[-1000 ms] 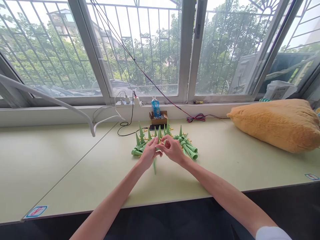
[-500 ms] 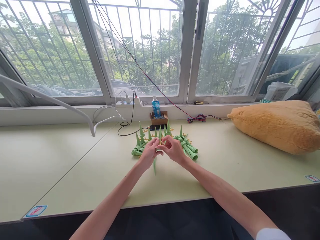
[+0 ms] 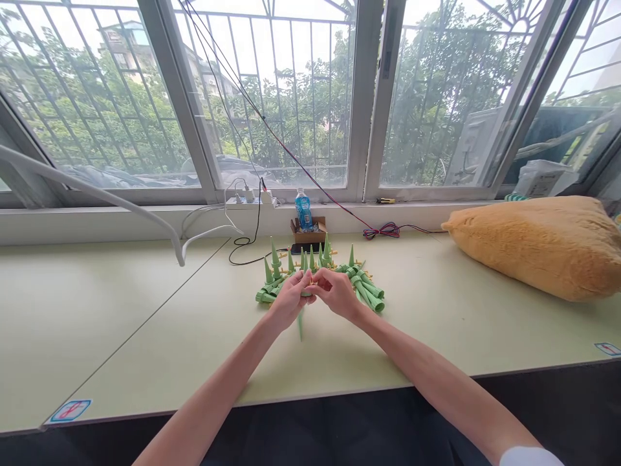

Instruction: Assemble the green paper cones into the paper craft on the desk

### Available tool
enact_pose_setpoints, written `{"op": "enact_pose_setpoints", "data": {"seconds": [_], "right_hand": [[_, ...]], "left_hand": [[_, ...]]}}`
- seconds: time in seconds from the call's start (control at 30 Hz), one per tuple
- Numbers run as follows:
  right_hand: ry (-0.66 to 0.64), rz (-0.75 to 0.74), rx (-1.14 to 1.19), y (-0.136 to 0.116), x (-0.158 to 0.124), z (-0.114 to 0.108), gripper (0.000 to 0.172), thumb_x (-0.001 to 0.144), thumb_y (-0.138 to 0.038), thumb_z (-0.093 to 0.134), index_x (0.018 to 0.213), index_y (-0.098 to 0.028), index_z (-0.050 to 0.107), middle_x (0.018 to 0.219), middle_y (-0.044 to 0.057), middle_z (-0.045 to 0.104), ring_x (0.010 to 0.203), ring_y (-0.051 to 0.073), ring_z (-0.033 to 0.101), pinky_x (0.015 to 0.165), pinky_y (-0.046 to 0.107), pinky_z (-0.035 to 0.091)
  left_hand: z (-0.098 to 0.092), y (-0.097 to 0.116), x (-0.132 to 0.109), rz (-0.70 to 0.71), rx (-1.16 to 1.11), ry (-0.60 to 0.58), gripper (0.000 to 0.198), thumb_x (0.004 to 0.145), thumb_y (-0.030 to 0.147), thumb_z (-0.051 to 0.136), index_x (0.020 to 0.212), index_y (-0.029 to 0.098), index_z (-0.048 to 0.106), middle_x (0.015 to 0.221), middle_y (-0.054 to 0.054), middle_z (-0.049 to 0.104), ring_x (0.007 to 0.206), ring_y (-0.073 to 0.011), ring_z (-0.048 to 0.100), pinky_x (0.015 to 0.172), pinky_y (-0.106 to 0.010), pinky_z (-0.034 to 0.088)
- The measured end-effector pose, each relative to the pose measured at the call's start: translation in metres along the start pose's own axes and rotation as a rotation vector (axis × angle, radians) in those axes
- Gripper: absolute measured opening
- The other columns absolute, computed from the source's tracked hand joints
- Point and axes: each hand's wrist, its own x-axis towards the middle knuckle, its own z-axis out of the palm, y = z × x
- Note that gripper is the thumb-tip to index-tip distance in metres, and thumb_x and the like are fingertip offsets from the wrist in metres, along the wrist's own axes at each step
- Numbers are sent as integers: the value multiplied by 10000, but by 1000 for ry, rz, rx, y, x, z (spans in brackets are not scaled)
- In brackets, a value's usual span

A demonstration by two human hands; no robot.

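Observation:
My left hand [image 3: 290, 299] and my right hand [image 3: 336, 291] meet over the pale green table [image 3: 145, 323], fingers pinched together around a green cone [image 3: 301, 320] whose tip points down toward me. What sits between the fingertips is too small to name. Behind and beside the hands lies a pile of green cones [image 3: 369, 291], some lying flat, some standing upright [image 3: 274, 254], with small yellow pieces among them.
A blue-labelled bottle [image 3: 303, 209] stands in a small cardboard box [image 3: 309, 234] by the window, with a dark phone in front. Cables [image 3: 383, 229] and a power strip [image 3: 250, 196] lie on the sill. A large orange cushion [image 3: 538, 243] fills the right side. A white tube [image 3: 97, 194] arches at left.
Both hands stayed over the cone pile. Their fingertips have drawn closer together and shifted slightly up; the held cone still points toward me.

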Motion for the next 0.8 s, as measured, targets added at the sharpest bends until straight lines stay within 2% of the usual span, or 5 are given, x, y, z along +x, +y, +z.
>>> {"op": "enact_pose_setpoints", "data": {"seconds": [0.23, 0.37, 0.53, 0.67, 0.8], "right_hand": [[-12, 27, 12, -1, 0, 0, 299, 845, -465, 606, 735, -191, 555, 591, -31, 584, 511, 91, 449, 512, 209, 354], [-14, 36, 5, -2, 1, -1, 314, 845, -494, 596, 756, -195, 558, 582, -32, 576, 513, 98, 451, 528, 218, 363], [72, 36, -61, -1, 2, -3, 369, 921, -498, 462, 732, -190, 534, 557, -40, 511, 502, 91, 385, 525, 215, 325], [160, 64, -109, -1, 3, -7, 387, 956, -484, 388, 761, -184, 536, 553, -45, 461, 493, 90, 363, 515, 215, 296], [181, 86, -131, 0, 4, -8, 359, 945, -489, 410, 776, -187, 508, 561, -46, 469, 494, 92, 385, 523, 212, 306]], "left_hand": [[1, -1, 0, 3, -6, 11, 346, 814, 457, 657, 747, 155, 503, 666, 35, 431, 586, -55, 371, 546, -188, 346], [3, 0, 0, 6, -4, 40, 313, 819, 446, 652, 787, 161, 527, 674, 31, 435, 586, -62, 376, 536, -193, 359], [7, 2, -1, 58, 25, 52, 325, 837, 477, 602, 769, 167, 532, 705, 9, 475, 604, -85, 433, 519, -214, 394], [9, 0, -1, 110, 182, 34, 323, 815, 492, 616, 804, 175, 551, 726, 7, 510, 628, -105, 497, 555, -247, 463], [8, -7, 2, 202, 408, -12, 331, 814, 501, 607, 823, 172, 575, 735, -12, 559, 709, -143, 560, 643, -288, 512]]}}
